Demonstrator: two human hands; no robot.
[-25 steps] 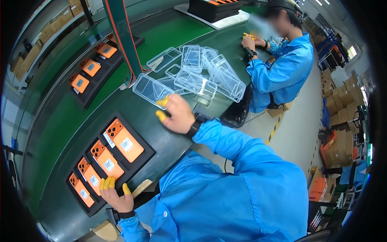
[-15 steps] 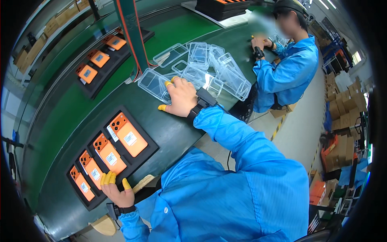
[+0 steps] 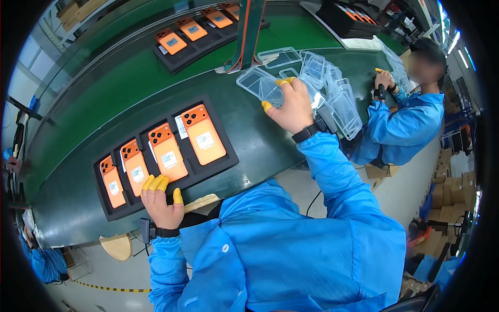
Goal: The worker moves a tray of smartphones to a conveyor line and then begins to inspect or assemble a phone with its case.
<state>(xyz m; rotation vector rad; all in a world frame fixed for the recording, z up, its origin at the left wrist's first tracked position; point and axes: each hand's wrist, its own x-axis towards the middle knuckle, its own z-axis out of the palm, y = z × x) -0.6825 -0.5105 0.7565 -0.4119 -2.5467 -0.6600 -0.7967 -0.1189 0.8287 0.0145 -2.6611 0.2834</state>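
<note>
A black foam tray [image 3: 218,167] lies on the green bench, holding several orange phones [image 3: 205,138] with their backs up and white labels on them. My left hand [image 3: 162,200], with yellow finger cots, rests at the tray's near edge, its fingertips by the lower ends of the middle phones; its thumb stands apart and it grips nothing. My right hand [image 3: 292,106] reaches over a loose pile of clear plastic phone covers [image 3: 347,112]. Its fingertips are at a clear cover [image 3: 255,83] on the pile's left side, thumb and fingers apart.
A second black tray of orange phones [image 3: 195,31] sits on the green belt beyond. A green post [image 3: 249,36] rises behind the covers. Stacked black trays [image 3: 345,23] stand far right. At the right, a co-worker in a blue jacket [image 3: 405,125] works at the bench.
The view has turned, so the bench and trays appear shifted right and upward. My left hand stays at the tray's near edge and my right hand stays over the covers.
</note>
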